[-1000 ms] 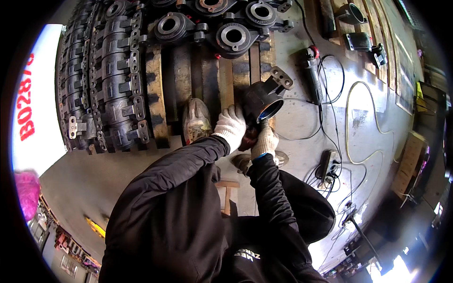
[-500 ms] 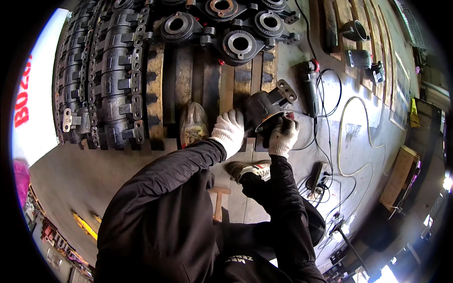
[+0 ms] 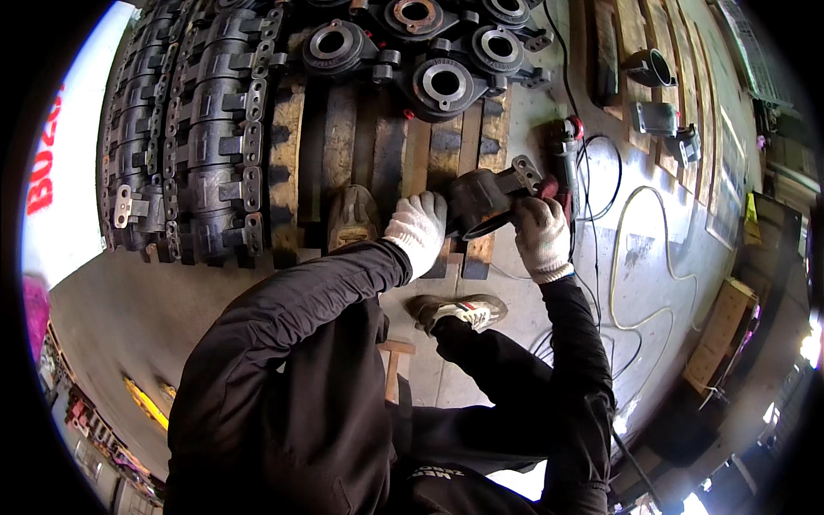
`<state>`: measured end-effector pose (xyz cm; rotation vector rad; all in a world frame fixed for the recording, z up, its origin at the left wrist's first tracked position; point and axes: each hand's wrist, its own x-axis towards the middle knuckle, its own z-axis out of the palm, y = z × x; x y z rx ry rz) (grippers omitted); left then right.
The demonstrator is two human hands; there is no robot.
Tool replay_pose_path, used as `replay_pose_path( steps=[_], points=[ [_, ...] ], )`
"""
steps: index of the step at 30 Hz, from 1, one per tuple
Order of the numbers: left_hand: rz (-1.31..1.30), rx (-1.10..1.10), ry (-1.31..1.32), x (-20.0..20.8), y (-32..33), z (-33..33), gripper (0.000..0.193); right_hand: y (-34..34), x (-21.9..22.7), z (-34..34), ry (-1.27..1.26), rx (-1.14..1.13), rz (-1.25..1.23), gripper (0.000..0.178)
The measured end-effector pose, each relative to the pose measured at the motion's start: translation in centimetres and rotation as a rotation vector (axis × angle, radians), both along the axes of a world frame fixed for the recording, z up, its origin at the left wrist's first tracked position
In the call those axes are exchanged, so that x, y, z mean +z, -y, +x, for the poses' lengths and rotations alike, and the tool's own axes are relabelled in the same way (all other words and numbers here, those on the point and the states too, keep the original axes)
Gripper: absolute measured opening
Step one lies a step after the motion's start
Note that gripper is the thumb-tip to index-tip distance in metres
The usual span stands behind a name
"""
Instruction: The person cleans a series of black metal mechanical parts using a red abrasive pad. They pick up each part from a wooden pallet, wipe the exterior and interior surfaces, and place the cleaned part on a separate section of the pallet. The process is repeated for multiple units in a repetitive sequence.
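Note:
A dark, hollow metal casting (image 3: 481, 199) with a two-hole lug (image 3: 525, 174) lies tilted at the near edge of the pallet, its round opening facing me. My left hand (image 3: 419, 227), in a white knit glove, has its fingers curled against the casting's left end. At the right rim of the opening is my gloved right hand (image 3: 542, 236), fingers bent around a small red object (image 3: 551, 187), mostly hidden by the glove; its kind does not show. Just beyond that hand, a grey and red corded power tool (image 3: 563, 159) rests on the floor.
Rows of dark castings (image 3: 219, 137) stand on the left. Ring-shaped castings (image 3: 443, 84) sit on the wooden pallet (image 3: 287, 163) ahead. Black cables (image 3: 620, 172) and a pale hose (image 3: 614, 283) cross the floor at right. Another pallet (image 3: 682, 77) holds several parts. A hammer-like wooden piece (image 3: 395, 360) lies below.
My right hand has moved right with the red object, from the casting's opening to its outer rim. The casting has turned slightly. My left hand stays nearly in place.

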<state>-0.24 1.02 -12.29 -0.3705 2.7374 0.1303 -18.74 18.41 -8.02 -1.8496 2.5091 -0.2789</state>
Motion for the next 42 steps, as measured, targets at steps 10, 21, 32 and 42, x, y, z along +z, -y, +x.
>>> replay_pose_path(
  steps=[10,21,32,42],
  points=[
    [0.205,0.192,0.189,1.8,0.6,-3.6,0.054,4.0,2.0,0.2,0.272,0.455,0.117,0.016],
    [0.101,-0.223,0.063,5.4,3.3,-5.7,0.056,-0.6,7.7,-3.5,0.075,-0.1,-0.172,0.03],
    [0.213,-0.33,0.021,5.1,5.3,-8.1,0.062,1.7,5.1,-0.7,0.153,0.208,-0.106,0.038],
    [0.255,-0.303,-0.052,5.9,5.6,-8.2,0.058,1.4,2.1,-1.6,0.133,0.189,0.004,0.048]
  ],
)
